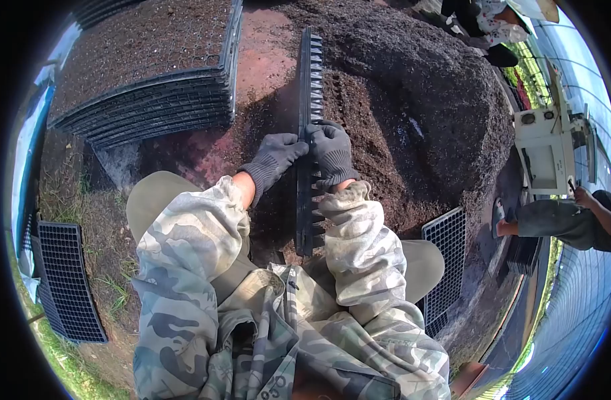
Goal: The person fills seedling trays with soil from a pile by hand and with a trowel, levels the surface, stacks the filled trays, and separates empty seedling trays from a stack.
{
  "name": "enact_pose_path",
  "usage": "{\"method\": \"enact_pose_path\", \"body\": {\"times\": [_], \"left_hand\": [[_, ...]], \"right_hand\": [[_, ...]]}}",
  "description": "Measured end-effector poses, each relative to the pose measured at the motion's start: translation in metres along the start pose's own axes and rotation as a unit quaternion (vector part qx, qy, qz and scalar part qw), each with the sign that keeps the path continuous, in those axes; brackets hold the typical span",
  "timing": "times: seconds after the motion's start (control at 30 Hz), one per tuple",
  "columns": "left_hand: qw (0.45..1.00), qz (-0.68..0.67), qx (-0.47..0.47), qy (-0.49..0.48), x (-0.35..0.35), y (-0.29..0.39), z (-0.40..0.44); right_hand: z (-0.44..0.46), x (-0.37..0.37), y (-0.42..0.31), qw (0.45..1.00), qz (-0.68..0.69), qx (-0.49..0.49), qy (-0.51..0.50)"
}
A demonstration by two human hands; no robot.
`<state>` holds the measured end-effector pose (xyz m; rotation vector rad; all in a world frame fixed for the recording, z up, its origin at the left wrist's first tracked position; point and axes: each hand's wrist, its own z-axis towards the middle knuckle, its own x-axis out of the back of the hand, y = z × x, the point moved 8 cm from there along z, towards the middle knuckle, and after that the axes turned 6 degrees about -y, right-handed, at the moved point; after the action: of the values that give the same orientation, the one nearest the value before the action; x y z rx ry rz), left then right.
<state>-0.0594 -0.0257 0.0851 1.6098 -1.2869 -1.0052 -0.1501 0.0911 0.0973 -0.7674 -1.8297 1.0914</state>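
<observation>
Black cell trays [305, 200] stand on edge, seen end-on, in the middle of the view, with their pointed cells facing right. My left hand [279, 158], in a dark grey knit glove, pinches their left side near the middle. On the right side, my right hand [330, 150], gloved the same way, has its fingers wrapped over the edge at about the same height. Dark loose soil [412, 113] is heaped just beyond and to the right of the trays.
A tall stack of soil-filled trays [165, 100] stands at the upper left. Empty trays lie at left [70, 280] and right [445, 257]. A white machine [547, 150] and a seated person [565, 220] are at far right; another person [482, 23] is at the top right.
</observation>
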Motion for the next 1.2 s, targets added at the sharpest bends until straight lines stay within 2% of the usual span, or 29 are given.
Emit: {"method": "enact_pose_path", "body": {"times": [0.07, 0.13, 0.27, 0.33, 0.43, 0.47, 0.5, 0.57, 0.6, 0.63, 0.7, 0.77, 0.8, 0.83, 0.9, 1.03, 1.1, 1.17, 1.2], "left_hand": [[1.000, 0.009, 0.016, -0.014, 0.001, 0.001, -0.008], [0.999, 0.032, 0.002, -0.022, 0.002, 0.011, -0.015], [1.000, 0.021, 0.005, -0.022, 0.010, -0.003, -0.011], [0.999, 0.026, 0.005, -0.017, 0.013, -0.006, -0.011], [0.998, 0.052, 0.014, -0.010, 0.017, -0.006, -0.015], [0.998, 0.053, 0.019, -0.010, 0.021, -0.012, -0.014], [0.999, 0.025, 0.029, -0.018, 0.025, -0.020, -0.011], [0.999, 0.001, 0.043, -0.027, 0.027, -0.026, -0.014], [0.999, 0.033, 0.026, -0.025, 0.027, -0.015, -0.017], [0.998, 0.064, 0.011, -0.026, 0.024, -0.008, -0.019], [0.998, 0.055, -0.006, -0.035, 0.016, -0.008, -0.016], [0.996, 0.065, -0.050, -0.033, 0.009, -0.003, -0.009], [0.994, 0.096, -0.039, -0.031, 0.007, -0.003, -0.007], [0.994, 0.097, -0.040, -0.034, 0.006, 0.000, -0.004], [0.995, 0.062, 0.022, -0.077, 0.000, -0.007, -0.001], [0.994, 0.082, 0.024, -0.072, -0.003, -0.004, 0.001], [0.998, 0.048, -0.009, -0.026, -0.001, 0.001, -0.005], [0.998, 0.051, -0.001, -0.020, 0.001, -0.002, -0.008], [0.999, 0.038, 0.006, -0.027, 0.004, -0.005, -0.010]], "right_hand": [[0.001, -0.006, 0.009, 1.000, -0.015, 0.016, 0.003], [0.002, -0.011, 0.016, 0.998, 0.056, 0.009, -0.004], [0.003, -0.020, 0.015, 0.999, 0.043, 0.029, -0.003], [0.004, -0.023, 0.009, 0.999, -0.032, 0.041, 0.006], [-0.003, -0.018, 0.002, 0.997, -0.052, 0.052, 0.017], [0.000, -0.010, 0.011, 0.996, -0.074, 0.024, 0.040], [-0.006, 0.004, 0.013, 0.986, -0.138, 0.063, 0.068], [0.007, 0.016, 0.071, 0.990, -0.136, 0.000, 0.022], [0.005, 0.021, 0.079, 0.998, -0.064, 0.002, 0.019], [-0.017, 0.018, 0.056, 0.993, 0.036, -0.109, 0.005], [-0.039, 0.021, -0.010, 0.989, 0.021, 0.083, 0.122], [-0.033, 0.007, -0.029, 0.986, -0.085, 0.125, 0.071], [-0.035, 0.004, -0.037, 0.981, -0.147, 0.108, 0.059], [-0.032, 0.005, -0.033, 0.981, -0.146, 0.108, 0.062], [-0.018, 0.003, -0.019, 0.985, -0.143, 0.090, 0.038], [-0.012, -0.002, -0.010, 0.997, -0.012, 0.072, 0.002], [-0.014, -0.005, -0.010, 0.998, -0.038, 0.052, 0.016], [-0.023, -0.002, -0.027, 0.973, -0.144, 0.150, 0.102], [-0.022, -0.003, -0.022, 0.982, -0.131, 0.116, 0.074]]}}
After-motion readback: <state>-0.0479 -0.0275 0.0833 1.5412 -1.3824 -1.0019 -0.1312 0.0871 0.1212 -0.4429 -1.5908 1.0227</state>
